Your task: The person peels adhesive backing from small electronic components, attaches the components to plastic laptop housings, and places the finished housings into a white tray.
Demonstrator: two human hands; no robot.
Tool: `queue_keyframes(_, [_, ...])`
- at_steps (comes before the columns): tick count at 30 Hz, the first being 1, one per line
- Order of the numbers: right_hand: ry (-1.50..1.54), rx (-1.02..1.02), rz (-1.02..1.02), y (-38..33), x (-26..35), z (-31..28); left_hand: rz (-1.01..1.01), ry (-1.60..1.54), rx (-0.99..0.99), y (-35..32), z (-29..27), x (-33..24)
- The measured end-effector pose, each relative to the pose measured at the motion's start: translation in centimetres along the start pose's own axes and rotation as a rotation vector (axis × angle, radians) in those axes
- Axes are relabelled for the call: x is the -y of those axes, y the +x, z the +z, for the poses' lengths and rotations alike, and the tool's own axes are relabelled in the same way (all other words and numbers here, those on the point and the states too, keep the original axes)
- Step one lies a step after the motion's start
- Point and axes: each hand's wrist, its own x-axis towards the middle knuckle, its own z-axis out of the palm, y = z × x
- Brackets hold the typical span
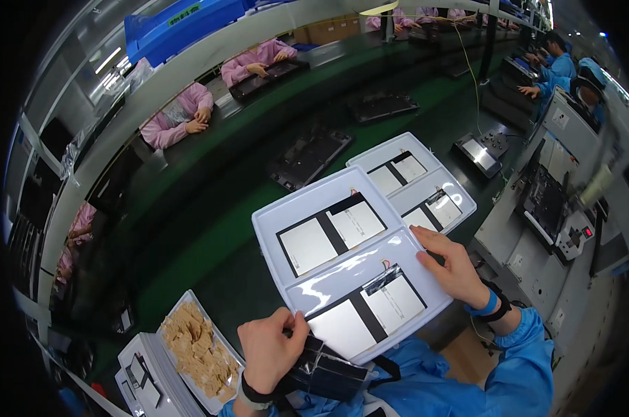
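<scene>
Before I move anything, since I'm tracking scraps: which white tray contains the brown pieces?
The lower-left tray nearest the left hand, heaped with brown pieces; the other trays show flat items.

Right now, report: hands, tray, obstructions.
Right hand gripping white tray at right rim; left hand at left edge, grip unclear. Two flat packs inside, one per compartment. Second tray close beyond.

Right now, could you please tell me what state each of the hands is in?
Left hand: curled at the left corner of the white tray; its grip cannot be told.
Right hand: closed on the tray's right edge, holding it.
</scene>
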Motion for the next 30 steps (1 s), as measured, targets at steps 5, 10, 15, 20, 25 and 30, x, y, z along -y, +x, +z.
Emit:
queue_keyframes(5, [-0.003, -0.083, -0.076, 1.1, 3.4, -2.0, 0.013, -0.123, -0.124, -0.1, -0.9, -0.3])
queue_keyframes(10, [0.711, -0.064, 0.144, 5.8, -0.1, -6.4, 0.051, -0.44, -0.009, 3.6, 1.0, -1.5])
queue_keyframes(15, [0.743, -0.144, 0.161, 8.5, -8.8, -13.8, 0.049, -0.411, 0.144, 4.8, 3.6, -0.6])
queue_keyframes(20, [0.724, -0.15, 0.215, 10.4, -20.0, -14.9, 0.053, -0.261, 0.092, 3.6, 4.7, -0.8])
queue_keyframes(25, [0.578, -0.036, 0.286, 11.5, -23.4, -12.5, 0.065, -0.219, 0.058, 3.4, 5.1, -0.4])
queue_keyframes(30, [0.073, -0.022, 0.316, 12.0, -23.8, -11.8, 0.07, -0.231, 0.028, 3.5, 5.5, -0.8])
